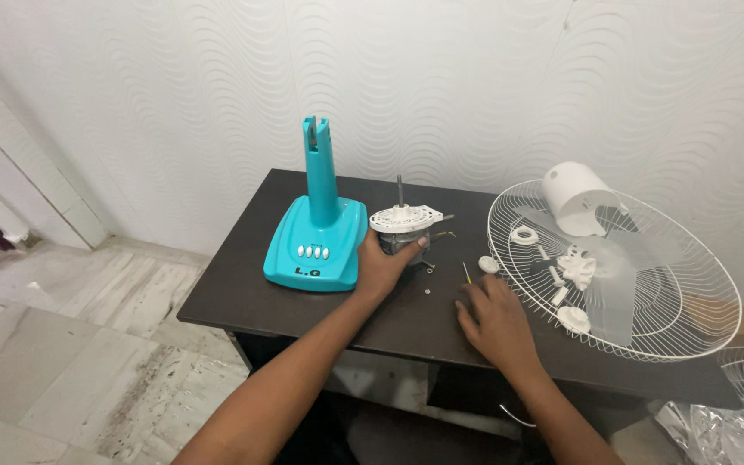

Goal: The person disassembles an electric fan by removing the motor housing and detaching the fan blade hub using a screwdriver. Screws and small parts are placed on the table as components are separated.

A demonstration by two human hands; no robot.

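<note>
i see a dark wooden table against a white textured wall, and most of its right side is taken up by a white wire fan guard lying flat, overhanging the table's right edge. inside the guard lie a translucent fan blade, a white cylindrical motor cover on its side, and a few small white plastic fittings. on the left stands a teal fan base with its upright neck and a row of white buttons. just right of it sits the fan motor with a white plate on top and a shaft pointing up — my left hand is wrapped around its lower body, thumb to the front. my right hand rests palm-down on the table nearby, fingers loosely curled toward a small screwdriver with a yellow handle; i cannot tell whether the fingertips touch it. a white knob and a few loose screws lie between the two hands.
</note>
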